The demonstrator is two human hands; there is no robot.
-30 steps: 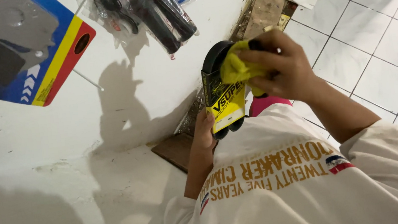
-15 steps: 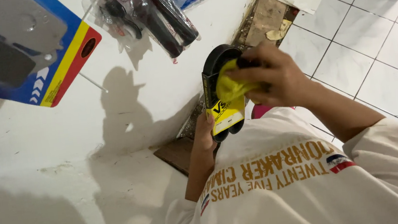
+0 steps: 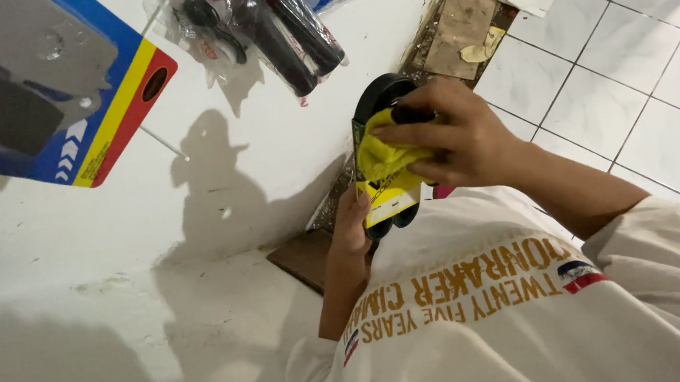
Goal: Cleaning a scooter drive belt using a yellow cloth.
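The left hand (image 3: 351, 231) grips the lower end of a black-and-yellow packaged part (image 3: 386, 164), long axis upright, before the chest; the right hand (image 3: 452, 136) presses a yellow cloth (image 3: 383, 158) against its upper face.

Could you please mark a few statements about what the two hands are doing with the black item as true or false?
1. The right hand presses a yellow cloth on the black item. True.
2. The left hand is flat on the floor tiles. False: it holds the item's lower end.
3. Packaged goods hang on the white wall. True.
4. The cloth is blue. False: yellow.
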